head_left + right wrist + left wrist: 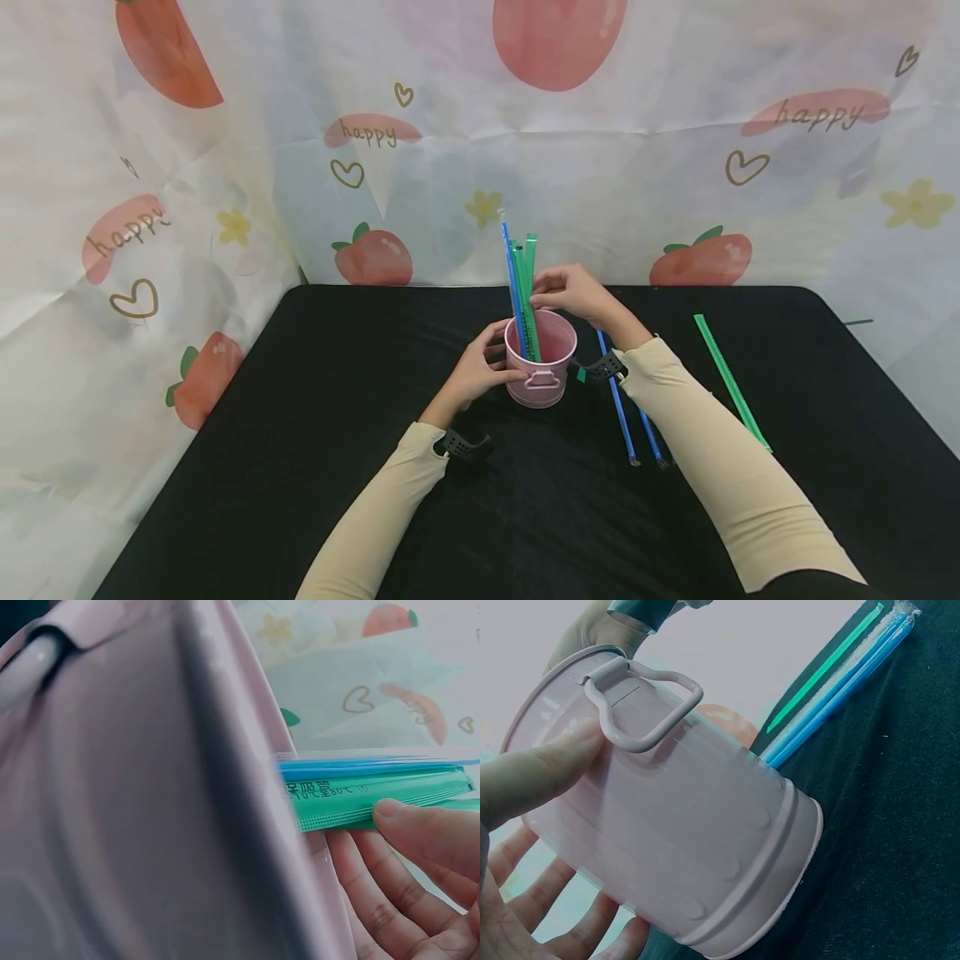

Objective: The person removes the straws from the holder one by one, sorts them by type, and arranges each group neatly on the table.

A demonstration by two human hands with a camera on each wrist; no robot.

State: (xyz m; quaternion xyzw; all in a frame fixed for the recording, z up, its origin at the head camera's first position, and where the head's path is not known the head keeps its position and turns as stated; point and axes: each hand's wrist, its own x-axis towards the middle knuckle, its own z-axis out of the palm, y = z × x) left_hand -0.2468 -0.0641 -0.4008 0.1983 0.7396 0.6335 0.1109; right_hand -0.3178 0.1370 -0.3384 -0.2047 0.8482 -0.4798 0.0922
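Observation:
A small pink bucket stands upright on the black table. My left hand grips its side, with the thumb beside the wire handle and the fingers around the far wall. Several paper-wrapped green straws and a blue straw in clear wrap stand in the bucket, leaning against its left side. Over the rim, my right hand pinches a green straw between thumb and fingers. The straws' lower ends are hidden inside the bucket.
Blue straws lie on the table right of the bucket, partly under my right forearm. Farther right lies a green straw. A printed white curtain hangs behind the table and along its left side.

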